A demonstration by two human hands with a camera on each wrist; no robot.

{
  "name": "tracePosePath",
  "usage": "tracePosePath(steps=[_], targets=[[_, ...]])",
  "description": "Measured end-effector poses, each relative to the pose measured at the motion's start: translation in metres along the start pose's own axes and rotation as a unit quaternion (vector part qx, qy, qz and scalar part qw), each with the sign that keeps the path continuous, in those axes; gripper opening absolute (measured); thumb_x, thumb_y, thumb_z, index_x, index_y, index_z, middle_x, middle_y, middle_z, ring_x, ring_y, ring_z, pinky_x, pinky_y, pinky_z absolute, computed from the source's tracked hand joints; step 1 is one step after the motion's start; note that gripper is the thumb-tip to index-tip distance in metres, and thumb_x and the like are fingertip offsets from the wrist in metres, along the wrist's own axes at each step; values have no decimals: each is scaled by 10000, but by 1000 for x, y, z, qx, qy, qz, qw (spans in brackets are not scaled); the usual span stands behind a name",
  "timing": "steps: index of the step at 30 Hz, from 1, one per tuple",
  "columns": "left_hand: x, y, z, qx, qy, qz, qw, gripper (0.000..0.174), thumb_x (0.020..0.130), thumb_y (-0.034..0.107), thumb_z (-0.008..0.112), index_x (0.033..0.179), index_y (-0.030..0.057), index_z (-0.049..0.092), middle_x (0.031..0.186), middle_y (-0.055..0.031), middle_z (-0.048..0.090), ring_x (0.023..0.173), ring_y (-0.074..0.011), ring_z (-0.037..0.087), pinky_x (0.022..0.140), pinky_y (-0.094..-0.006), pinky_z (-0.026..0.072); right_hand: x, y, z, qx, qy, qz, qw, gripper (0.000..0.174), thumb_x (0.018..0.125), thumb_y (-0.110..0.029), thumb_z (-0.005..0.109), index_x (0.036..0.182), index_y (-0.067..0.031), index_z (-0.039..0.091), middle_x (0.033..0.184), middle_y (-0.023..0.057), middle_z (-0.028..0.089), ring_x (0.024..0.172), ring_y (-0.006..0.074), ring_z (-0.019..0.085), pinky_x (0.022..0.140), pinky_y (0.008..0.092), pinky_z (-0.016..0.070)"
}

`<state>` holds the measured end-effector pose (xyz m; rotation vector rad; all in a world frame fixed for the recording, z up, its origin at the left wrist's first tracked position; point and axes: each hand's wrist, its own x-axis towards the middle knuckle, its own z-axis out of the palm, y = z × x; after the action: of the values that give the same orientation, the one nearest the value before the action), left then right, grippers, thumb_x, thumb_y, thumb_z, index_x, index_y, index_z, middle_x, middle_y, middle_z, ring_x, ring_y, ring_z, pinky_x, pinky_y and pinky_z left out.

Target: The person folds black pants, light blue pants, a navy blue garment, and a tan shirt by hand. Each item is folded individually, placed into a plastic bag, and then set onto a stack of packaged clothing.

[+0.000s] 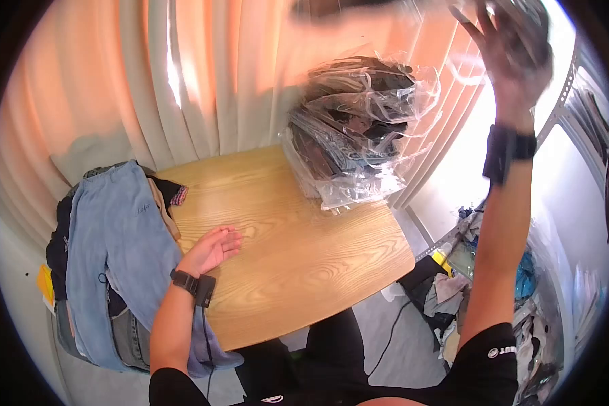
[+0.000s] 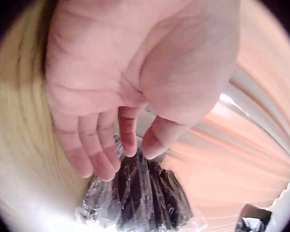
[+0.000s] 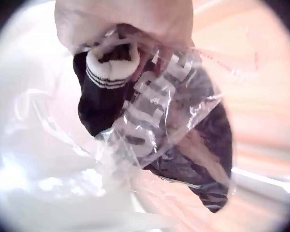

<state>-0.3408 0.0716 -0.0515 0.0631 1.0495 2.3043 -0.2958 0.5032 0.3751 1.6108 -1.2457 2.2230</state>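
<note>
My left hand [image 1: 213, 250] hovers at or just over the wooden table [image 1: 304, 264], fingers relaxed and holding nothing; the left wrist view shows its palm [image 2: 135, 67] and loosely bent fingers. Raised high at the upper right, my right hand [image 1: 519, 68] is blurred. In the right wrist view that hand [image 3: 125, 21] grips a dark garment [image 3: 99, 108] with a white striped cuff [image 3: 111, 71], together with clear printed plastic [image 3: 150, 111]. Its fingers are partly hidden behind the plastic and cloth.
Clothes in clear bags [image 1: 358, 128] are piled at the table's back right. Blue trousers [image 1: 125, 230] lie over other clothes at the left. More clothes [image 1: 453, 284] lie below the table's right side, near a metal frame [image 1: 567, 88]. A curtain [image 1: 237, 74] hangs behind.
</note>
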Motion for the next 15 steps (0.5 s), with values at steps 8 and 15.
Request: tracePosePath(steps=[8,15], targets=[[-1,1,-11,16,-28,-11,999,259,944,157,507,1169,29,493,1099,-148,599,974,-227,609,835,-365,510,31,55,-210,-237,346,216,882,287,863,-254,574,1040,-28,561,972,118,619,863,256,617,768,476,539],[-1,2,-8,12,-42,-14,999,262,945,149,506,1174,22,485,1095,-145,600,959,-226,616,826,-355,513,4,113,-210,-180,477,279,814,185,887,-190,538,888,-6,550,828,133,608,719,255,632,691,369,576]])
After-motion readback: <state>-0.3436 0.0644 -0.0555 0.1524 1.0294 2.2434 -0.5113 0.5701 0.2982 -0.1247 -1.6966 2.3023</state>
